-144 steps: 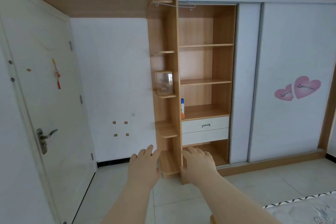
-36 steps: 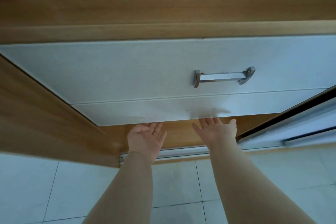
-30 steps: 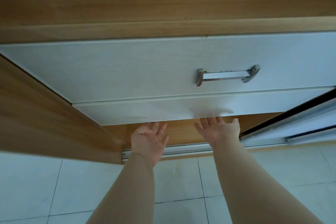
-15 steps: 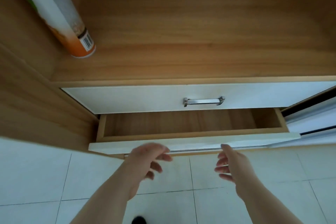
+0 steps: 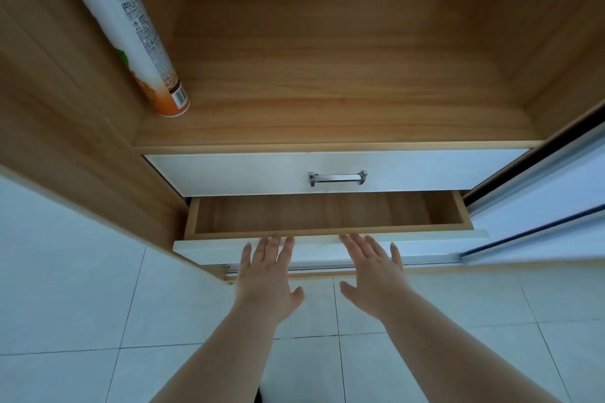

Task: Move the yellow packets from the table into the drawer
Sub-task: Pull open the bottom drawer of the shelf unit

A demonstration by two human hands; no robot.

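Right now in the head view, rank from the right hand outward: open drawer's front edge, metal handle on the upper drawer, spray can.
1. Open drawer's front edge: at the right hand's fingertips.
2. Metal handle: above, on the shut upper drawer.
3. Spray can: far left, on the shelf.

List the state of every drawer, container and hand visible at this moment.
Lower drawer: pulled open, visible part empty.
Upper drawer: shut.
Spray can: upright on the shelf.
Left hand: open, empty.
Right hand: open, empty.
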